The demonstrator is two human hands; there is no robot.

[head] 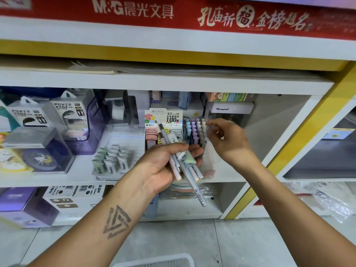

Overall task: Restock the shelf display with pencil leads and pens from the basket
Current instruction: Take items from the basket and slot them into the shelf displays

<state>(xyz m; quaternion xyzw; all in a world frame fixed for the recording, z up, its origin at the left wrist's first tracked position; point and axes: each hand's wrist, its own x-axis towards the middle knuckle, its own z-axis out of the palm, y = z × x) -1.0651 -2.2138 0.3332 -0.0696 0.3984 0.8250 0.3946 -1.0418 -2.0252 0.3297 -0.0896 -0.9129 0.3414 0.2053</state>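
Pens (189, 171) in pastel colours, a small bundle of them, sit fanned across the left hand (165, 166), whose fingers curl up round the barrels along with a pale green pencil lead box (189, 158). Right behind is the pencil lead display (163, 128) on the white shelf (57, 178), and just beside it the clear pen rack (196, 132) with rows of capped pens standing upright. The right hand (227, 139) hovers at the rack's top, fingers loosely bent (can't tell if anything's pinched there). Power bank boxes (63, 112) sit off left, and a white basket (159, 262) rim peeks in below.
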